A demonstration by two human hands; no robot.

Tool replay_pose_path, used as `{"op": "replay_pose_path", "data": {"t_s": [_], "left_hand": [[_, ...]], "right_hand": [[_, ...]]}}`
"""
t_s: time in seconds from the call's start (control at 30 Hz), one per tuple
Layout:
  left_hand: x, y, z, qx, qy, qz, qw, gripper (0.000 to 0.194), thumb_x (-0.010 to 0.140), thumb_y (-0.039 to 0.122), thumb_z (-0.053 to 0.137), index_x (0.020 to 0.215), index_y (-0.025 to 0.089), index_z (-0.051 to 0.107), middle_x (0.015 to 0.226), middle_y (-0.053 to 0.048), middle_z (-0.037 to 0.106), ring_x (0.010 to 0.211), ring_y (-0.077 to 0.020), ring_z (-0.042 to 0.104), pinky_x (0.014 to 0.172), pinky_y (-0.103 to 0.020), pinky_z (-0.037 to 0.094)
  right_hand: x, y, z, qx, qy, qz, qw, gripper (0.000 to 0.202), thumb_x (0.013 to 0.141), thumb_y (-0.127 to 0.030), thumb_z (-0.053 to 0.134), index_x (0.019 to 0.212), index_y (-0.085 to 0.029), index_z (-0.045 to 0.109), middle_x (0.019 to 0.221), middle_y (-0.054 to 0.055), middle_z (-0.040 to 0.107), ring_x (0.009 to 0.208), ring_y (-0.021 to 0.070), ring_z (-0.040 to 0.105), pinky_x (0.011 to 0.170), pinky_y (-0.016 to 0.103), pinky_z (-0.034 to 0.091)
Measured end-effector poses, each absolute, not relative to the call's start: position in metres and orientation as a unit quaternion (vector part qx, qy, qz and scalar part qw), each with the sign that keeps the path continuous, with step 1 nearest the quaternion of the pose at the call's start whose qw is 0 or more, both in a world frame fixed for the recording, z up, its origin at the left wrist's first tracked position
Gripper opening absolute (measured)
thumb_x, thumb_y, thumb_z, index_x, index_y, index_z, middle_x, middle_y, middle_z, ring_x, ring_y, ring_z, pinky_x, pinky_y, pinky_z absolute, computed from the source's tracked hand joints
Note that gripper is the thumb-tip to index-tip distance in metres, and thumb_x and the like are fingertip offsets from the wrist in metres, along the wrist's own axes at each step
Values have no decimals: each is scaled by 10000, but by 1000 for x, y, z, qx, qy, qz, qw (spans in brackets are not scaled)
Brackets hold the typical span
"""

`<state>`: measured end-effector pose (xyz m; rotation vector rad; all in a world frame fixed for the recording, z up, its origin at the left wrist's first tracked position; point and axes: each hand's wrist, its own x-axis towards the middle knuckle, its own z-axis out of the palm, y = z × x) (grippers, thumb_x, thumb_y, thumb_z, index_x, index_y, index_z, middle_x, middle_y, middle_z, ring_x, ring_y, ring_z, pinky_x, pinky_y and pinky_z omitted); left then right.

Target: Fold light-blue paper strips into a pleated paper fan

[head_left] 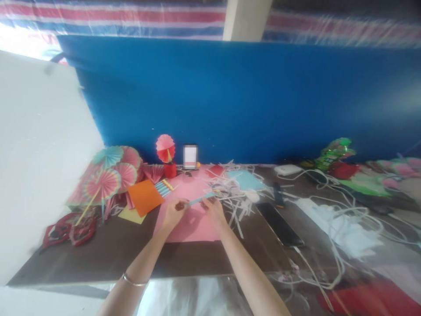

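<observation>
Both of my hands are over a pink sheet of paper [184,230] on the dark table. Between them is a thin light-blue paper stick [196,201], lying at a slant. My left hand [175,212] has its fingers closed on the stick's left end. Farther along, my right hand [213,210] pinches it, and the right end shows past the fingers. Just left of my left hand lie several similar blue sticks with yellow ends [162,188], beside an orange paper square [145,197]. A yellow paper [131,215] is partly under the orange one.
Folded paper fans [101,186] and red-handled scissors [70,230] are at the left. A red holder [170,170] bears a pink-and-red fan. White paper strips [241,204], a phone [280,224] and tangled white cables [342,224] lie rightward. A blue panel [213,96] stands behind.
</observation>
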<state>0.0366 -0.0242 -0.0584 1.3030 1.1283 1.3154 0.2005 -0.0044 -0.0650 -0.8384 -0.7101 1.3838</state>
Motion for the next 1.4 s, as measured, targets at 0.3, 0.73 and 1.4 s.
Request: {"op": "replay_pose_path", "data": {"t_s": [0.3, 0.73, 1.4], "left_hand": [[38, -20, -61, 486, 449, 549, 511, 301, 573, 263, 728, 826, 177, 590, 851, -48, 685, 837, -177, 639, 787, -309, 495], [40, -27, -57, 551, 426, 540, 472, 241, 658, 274, 655, 873, 171, 624, 926, -66, 667, 905, -183, 621, 831, -310, 481], [36, -29, -51, 517, 471, 550, 457, 208, 669, 298, 653, 818, 154, 639, 797, -57, 672, 770, -177, 642, 770, -307, 496]], "right_hand": [[204, -3, -67, -368, -306, 613, 629, 266, 563, -306, 777, 753, -221, 611, 758, -13, 645, 693, 134, 617, 637, 248, 488], [193, -16, -58, -342, -345, 621, 615, 207, 578, -259, 765, 731, -196, 640, 765, 2, 671, 771, 175, 631, 810, 347, 487], [193, -21, -53, -389, -457, 571, 560, 370, 547, -264, 779, 887, -199, 646, 857, 32, 699, 787, 209, 651, 749, 341, 508]]}}
